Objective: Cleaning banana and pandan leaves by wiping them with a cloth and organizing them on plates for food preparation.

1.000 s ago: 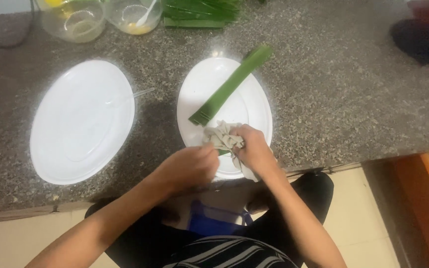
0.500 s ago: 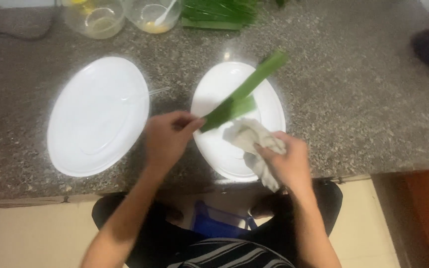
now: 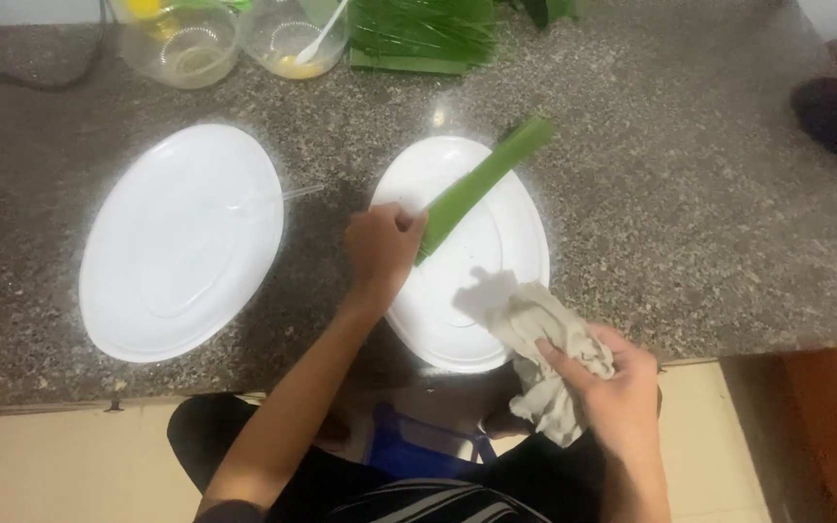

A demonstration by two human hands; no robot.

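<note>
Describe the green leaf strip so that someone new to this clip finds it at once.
On the speckled stone counter sit two white oval plates. The green leaf strip lies slantwise across the right plate, its lower end pinched by the left hand. It is long, flat and the only green thing on a plate, unlike the crumpled cloth nearby.

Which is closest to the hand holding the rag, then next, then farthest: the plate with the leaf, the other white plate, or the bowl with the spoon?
From the right hand:
1. Plate with the leaf, right beside it.
2. Empty white plate, off to the left.
3. Bowl with the spoon, at the counter's far edge.
</note>
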